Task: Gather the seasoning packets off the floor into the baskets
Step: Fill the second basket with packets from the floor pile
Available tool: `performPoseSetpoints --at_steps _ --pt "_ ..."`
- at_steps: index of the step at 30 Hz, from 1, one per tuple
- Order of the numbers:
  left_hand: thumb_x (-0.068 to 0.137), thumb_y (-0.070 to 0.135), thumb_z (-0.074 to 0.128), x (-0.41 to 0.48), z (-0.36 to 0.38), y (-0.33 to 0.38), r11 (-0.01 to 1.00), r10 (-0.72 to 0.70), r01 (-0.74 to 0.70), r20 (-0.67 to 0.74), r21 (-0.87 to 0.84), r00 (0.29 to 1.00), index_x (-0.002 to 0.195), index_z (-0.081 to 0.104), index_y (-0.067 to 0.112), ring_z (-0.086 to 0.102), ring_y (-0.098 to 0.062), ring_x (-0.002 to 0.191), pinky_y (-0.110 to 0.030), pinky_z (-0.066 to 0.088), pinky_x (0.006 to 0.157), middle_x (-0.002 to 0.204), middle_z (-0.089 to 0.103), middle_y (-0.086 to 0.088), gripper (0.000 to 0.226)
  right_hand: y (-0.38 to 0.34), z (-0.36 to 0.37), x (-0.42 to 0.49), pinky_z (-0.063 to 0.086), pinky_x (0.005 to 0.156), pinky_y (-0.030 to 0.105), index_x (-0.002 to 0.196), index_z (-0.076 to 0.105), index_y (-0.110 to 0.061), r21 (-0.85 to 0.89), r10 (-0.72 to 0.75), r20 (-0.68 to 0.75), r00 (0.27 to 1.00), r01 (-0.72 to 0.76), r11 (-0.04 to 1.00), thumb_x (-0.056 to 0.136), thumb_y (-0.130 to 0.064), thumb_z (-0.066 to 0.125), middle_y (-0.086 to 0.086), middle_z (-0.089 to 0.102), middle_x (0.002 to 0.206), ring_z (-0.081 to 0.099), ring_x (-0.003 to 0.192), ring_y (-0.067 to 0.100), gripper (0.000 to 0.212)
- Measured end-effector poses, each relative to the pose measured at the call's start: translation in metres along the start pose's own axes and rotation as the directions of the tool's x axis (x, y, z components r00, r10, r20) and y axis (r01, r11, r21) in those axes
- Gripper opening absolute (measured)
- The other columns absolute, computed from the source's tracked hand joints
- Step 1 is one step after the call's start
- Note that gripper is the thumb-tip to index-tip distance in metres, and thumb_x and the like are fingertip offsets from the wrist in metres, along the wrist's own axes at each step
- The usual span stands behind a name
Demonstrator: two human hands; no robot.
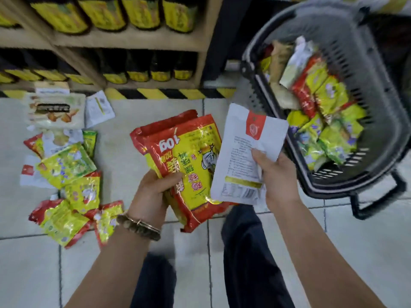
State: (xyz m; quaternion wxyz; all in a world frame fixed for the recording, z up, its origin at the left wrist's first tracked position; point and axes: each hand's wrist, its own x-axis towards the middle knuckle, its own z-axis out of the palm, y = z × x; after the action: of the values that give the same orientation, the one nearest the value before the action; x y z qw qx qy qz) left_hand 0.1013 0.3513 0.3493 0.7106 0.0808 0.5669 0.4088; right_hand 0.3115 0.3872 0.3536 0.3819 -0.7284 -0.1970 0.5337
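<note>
My left hand (153, 190) grips a stack of red-and-yellow packets (191, 161) above the floor (133, 121). My right hand (278, 176) pinches a white packet (246, 150) just beside the basket (355, 52), which is part full. Loose packets (66, 165) lie on the floor at its left edge, by the shelf (133, 41).

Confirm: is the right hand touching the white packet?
Touching. The head view shows the right hand pinching the white packet, with the thumb pressed flat on its printed face and no gap between them.
</note>
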Motion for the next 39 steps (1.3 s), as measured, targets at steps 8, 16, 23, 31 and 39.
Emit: performPoseSetpoints --at_steps 8,16,23,31,39 --pt "0.061 0.006 0.077 0.1 0.246 0.015 0.947 0.22 -0.237 0.101 0.215 0.97 0.088 0.069 0.017 0.071 -0.019 0.083 -0.036 0.056 0.076 0.085 0.074 0.004 0.031 -0.105 -0.153 0.128 0.056 0.072 0.025 0.103 0.065 -0.01 0.026 -0.098 -0.302 0.948 0.11 0.994 0.09 -0.007 0.06 -0.01 0.072 0.085 0.069 0.08 0.008 0.015" --pt "0.09 0.048 0.053 0.251 0.364 0.023 0.71 0.254 -0.12 -0.094 0.694 0.963 0.121 0.06 0.005 0.059 -0.023 0.109 -0.024 0.047 0.087 0.119 0.063 -0.007 0.053 -0.13 -0.185 0.281 0.048 0.069 0.029 0.104 0.061 -0.006 -0.241 -0.097 -0.254 0.962 0.034 0.97 0.086 -0.014 0.06 0.008 0.066 0.097 0.061 0.081 0.019 0.019" --pt "0.101 0.018 0.034 0.235 0.344 -0.013 0.583 0.395 0.167 -0.456 0.795 0.797 0.138 0.026 -0.003 0.044 -0.029 0.127 -0.024 0.027 0.087 0.14 0.044 -0.018 0.044 -0.128 -0.178 0.334 0.046 0.074 0.027 0.126 0.049 -0.014 -0.562 -0.328 -0.166 0.93 0.184 0.807 0.089 -0.021 0.051 0.003 0.063 0.114 0.06 0.102 0.022 0.037" --pt "0.089 0.026 0.058 0.215 0.36 -0.051 0.264 0.547 0.029 -0.175 0.964 0.819 0.15 -0.003 0.016 -0.005 -0.032 0.145 -0.042 0.006 0.118 0.156 -0.01 -0.016 0.087 -0.137 -0.138 0.347 0.023 0.111 0.046 0.147 0.029 -0.024 -0.885 -0.402 0.307 0.862 0.414 0.212 0.098 -0.033 0.042 0.012 0.026 0.152 0.024 0.139 0.031 0.051" --pt "0.092 0.062 0.028 0.262 0.347 -0.058 -0.079 0.428 0.015 0.021 0.997 0.904 0.15 -0.007 0.026 -0.017 -0.03 0.143 -0.057 -0.006 0.111 0.156 -0.019 -0.013 0.076 -0.112 -0.117 0.352 -0.009 0.113 0.054 0.152 -0.001 -0.028 -0.832 -0.244 0.549 0.799 0.551 -0.065 0.1 -0.049 0.018 0.007 -0.012 0.159 -0.014 0.146 0.028 0.059"
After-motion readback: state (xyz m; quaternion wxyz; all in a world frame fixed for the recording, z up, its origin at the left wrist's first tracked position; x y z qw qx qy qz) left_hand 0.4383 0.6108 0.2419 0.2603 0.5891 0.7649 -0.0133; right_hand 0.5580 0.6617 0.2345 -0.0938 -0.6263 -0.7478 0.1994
